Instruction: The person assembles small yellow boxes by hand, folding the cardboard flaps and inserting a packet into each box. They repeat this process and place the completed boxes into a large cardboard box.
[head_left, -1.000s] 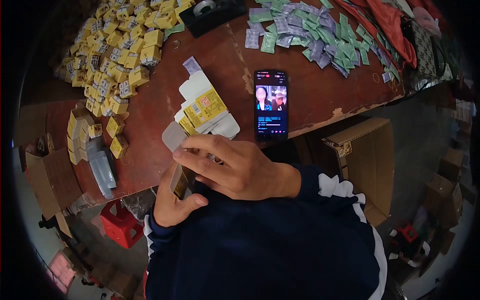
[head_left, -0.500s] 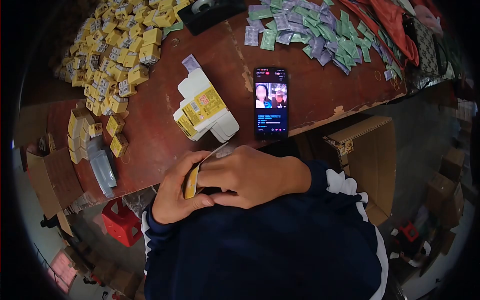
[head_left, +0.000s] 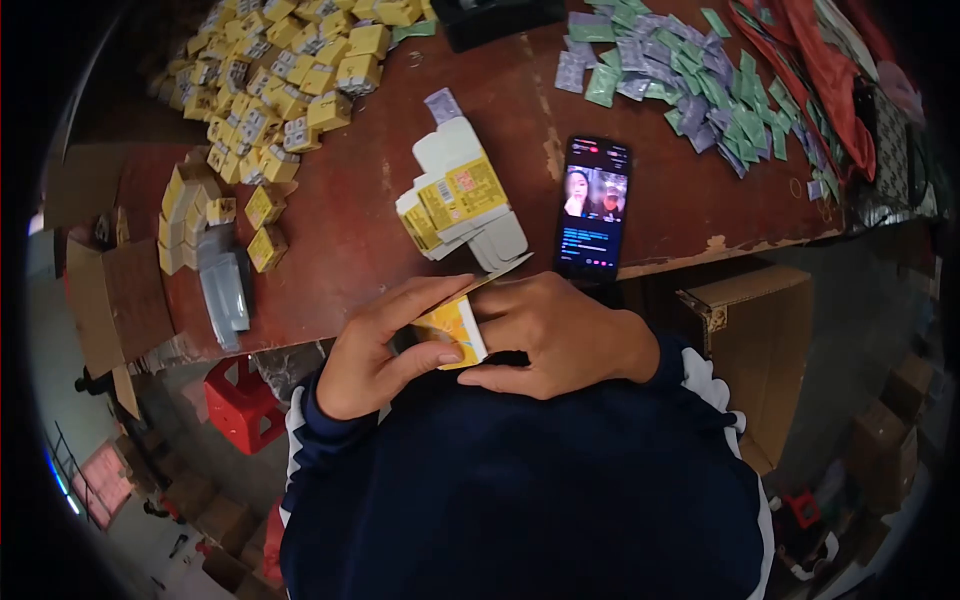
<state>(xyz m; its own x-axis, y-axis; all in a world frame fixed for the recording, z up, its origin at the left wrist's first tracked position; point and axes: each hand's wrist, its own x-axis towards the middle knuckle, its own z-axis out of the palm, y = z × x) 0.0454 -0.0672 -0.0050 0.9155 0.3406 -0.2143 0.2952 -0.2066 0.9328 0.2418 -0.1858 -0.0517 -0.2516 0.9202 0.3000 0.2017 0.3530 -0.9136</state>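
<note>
Close to my body, near the table's front edge, a small yellow box (head_left: 452,330) with a white side is between my hands. My left hand (head_left: 385,350) is wrapped round it, thumb on its front face. My right hand (head_left: 565,335) has its fingers at the box's right side, partly behind it, and a thin flap sticks up between the hands. Just beyond them lies a stack of flattened yellow and white cartons (head_left: 465,195), with a purple packet (head_left: 442,106) at its far end.
A phone (head_left: 592,210) lies right of the cartons. Many small yellow boxes (head_left: 290,80) are heaped back left; green and purple packets (head_left: 690,80) lie back right. A clear plastic tray (head_left: 222,290) is at left, a cardboard box (head_left: 755,350) below the table's right edge.
The box between my hands has turned and opened out, so its yellow face shows. Both hands appear further right and slightly higher, and the whole view has shifted.
</note>
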